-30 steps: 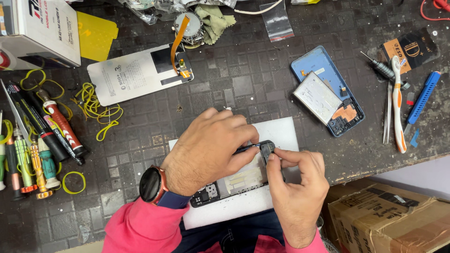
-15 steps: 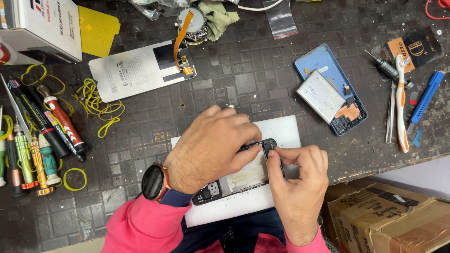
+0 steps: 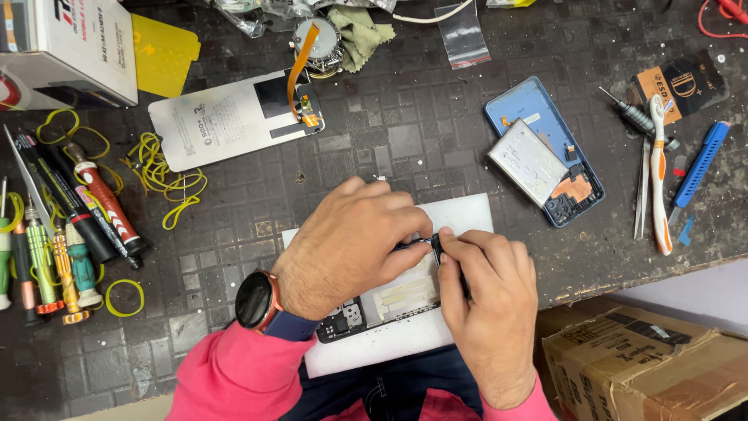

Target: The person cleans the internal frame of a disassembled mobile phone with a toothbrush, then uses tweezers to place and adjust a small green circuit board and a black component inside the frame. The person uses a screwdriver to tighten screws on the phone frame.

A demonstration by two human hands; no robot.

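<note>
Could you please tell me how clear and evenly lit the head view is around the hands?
Head view: sharp, even light, no strong glare; the left hand and right hand cover most of the opened phone and cast soft shadows on the white sheet.

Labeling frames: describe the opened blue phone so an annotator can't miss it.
On the dark tiled workbench, look up and right of the right hand. The opened blue phone lies tilted there, a silvery battery inside, left of the tweezers. It is the only blue-shelled device.

Dark, scuffed matt rubber bench mat [image 3: 374, 164]; creased brown cardboard box [image 3: 647, 362] at 4 o'clock; glossy white plastic phone display panel [image 3: 226, 117] at 11; crumpled olive cloth rag [image 3: 358, 31] at 12.
</note>
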